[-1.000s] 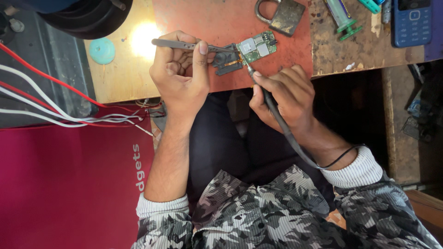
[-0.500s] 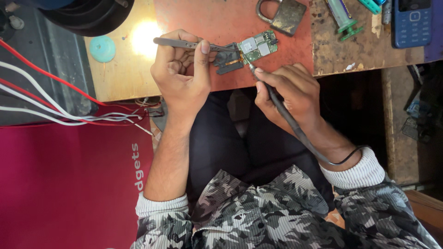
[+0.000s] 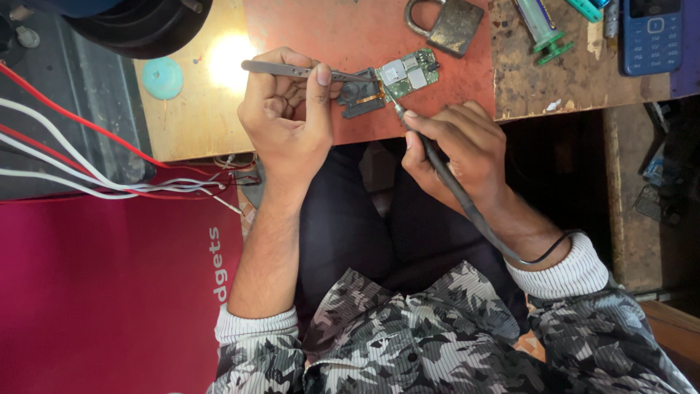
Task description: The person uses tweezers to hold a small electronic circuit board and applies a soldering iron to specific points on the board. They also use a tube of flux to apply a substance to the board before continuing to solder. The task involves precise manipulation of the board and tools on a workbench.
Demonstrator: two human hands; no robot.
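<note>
Two hands at work over one small green circuit board (image 3: 407, 75), which lies on the red mat of the desk (image 3: 328, 44) near its front edge.

- Left hand (image 3: 288, 117): fingers pinched narrow around metal tweezers (image 3: 292, 71), tips reaching a dark part (image 3: 359, 98) attached at the board's left end.
- Right hand (image 3: 463, 153): fingers closed pen-style on a corded soldering iron (image 3: 430, 153), tip touching the board's lower edge.
- Nearby: padlock (image 3: 448, 24), blue keypad phone (image 3: 651, 33), syringe (image 3: 541, 29), red and white wires (image 3: 87, 168) at left.

Risks, as judged: the board is held by tweezers alone, so a slip could shift it under the hot tip, bridging joints or scorching the part. The iron's cord, running back past the wrist, could tug the tip off its spot. Fingertips sit near the heat.
</note>
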